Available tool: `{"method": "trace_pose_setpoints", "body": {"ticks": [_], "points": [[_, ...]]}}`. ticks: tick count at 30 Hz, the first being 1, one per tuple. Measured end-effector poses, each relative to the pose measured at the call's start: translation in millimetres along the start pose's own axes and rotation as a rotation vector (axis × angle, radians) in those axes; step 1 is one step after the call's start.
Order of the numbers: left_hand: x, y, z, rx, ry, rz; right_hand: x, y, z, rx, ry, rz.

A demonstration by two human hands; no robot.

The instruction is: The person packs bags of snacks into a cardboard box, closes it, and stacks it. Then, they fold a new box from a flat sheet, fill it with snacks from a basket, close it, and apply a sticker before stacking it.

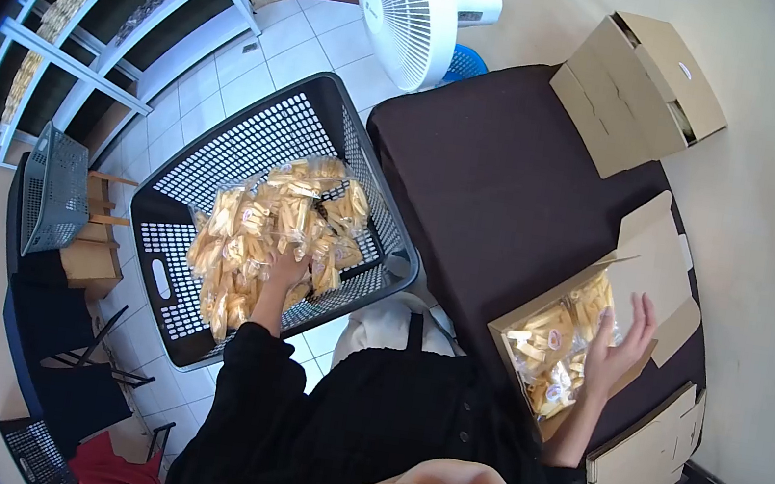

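My left hand (288,272) reaches down into a large black plastic basket (225,130). It touches a heap of clear packets (238,246) filled with pale yellow sticks, and its fingers are mostly hidden among them. My right hand (618,351) is over the right side of an open cardboard box (537,308), fingers stretched out and apart, holding nothing. Inside that box lie several similar packets (547,342), some with small round labels. The box's flaps (661,271) are folded out to the right.
The box stands on a table with a dark brown cover (494,188). A closed-up carton (626,97) is at its far end, and flattened cardboard (638,465) lies at the near right. A white fan (409,17) stands beyond the basket. A grey basket (58,191) and shelves (108,44) are at left.
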State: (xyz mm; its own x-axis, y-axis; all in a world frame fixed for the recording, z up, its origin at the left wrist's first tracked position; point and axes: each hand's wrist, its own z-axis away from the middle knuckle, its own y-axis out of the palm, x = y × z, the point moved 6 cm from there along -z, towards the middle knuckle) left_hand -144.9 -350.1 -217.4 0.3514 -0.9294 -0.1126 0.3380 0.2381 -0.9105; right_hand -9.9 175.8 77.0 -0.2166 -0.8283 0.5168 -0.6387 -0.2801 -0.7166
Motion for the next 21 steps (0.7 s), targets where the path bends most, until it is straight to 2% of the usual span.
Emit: {"method": "trace_pose_setpoints", "body": {"ticks": [1, 3, 4, 5, 7, 8, 11, 12, 13, 15, 16, 17, 19, 21], "points": [[14.3, 14.9, -15.6, 0.001, -0.003, 0.001, 13.0, 6.1, 5.9, 0.003, -0.002, -0.001], [46.5, 47.1, -45.8, 0.109, -0.156, 0.542, 46.9, 20.7, 16.5, 0.063, -0.209, 0.038], [25.6, 21.2, -22.6, 0.203, -0.434, 1.148, 56.6, 25.0, 18.9, 0.063, -0.212, 0.036], [31.6, 24.3, -35.3, 0.2, -0.434, 1.151, 67.3, 31.0, 21.0, 0.106, -0.235, -0.012], [48.4, 38.0, -57.2, 0.14, -0.642, 1.919, 83.1, 37.0, 22.9, 0.148, -0.266, -0.061], [56.5, 40.0, -65.3, 0.187, -0.708, 2.071, 89.1, 39.2, 23.5, 0.164, -0.265, -0.072], [70.8, 39.9, -82.0, 0.204, -0.785, 2.243, 104.5, 42.7, 22.9, 0.178, -0.283, -0.078], [75.3, 41.5, -82.9, 0.085, -0.955, 2.269, 108.6, 43.4, 22.9, 0.171, -0.275, -0.097], [78.3, 45.7, -86.6, 0.087, -0.952, 2.27, 112.2, 44.4, 22.9, 0.165, -0.267, -0.115], [84.7, 46.5, -92.4, -0.028, -0.812, 2.25, 119.4, 48.3, 22.6, 0.167, -0.278, -0.115], [88.5, 51.1, -94.1, -0.123, -0.928, 2.276, 123.0, 50.3, 23.1, 0.169, -0.288, -0.115], [89.5, 52.5, -97.8, -0.119, -0.925, 2.278, 125.4, 52.4, 23.3, 0.166, -0.289, -0.113], [87.1, 51.0, -104.6, -0.059, -0.74, 2.255, 131.0, 56.5, 25.3, 0.189, -0.306, -0.149], [77.5, 59.9, -102.3, 0.011, -0.69, 2.279, 136.8, 57.0, 26.9, 0.183, -0.323, -0.146]]}}
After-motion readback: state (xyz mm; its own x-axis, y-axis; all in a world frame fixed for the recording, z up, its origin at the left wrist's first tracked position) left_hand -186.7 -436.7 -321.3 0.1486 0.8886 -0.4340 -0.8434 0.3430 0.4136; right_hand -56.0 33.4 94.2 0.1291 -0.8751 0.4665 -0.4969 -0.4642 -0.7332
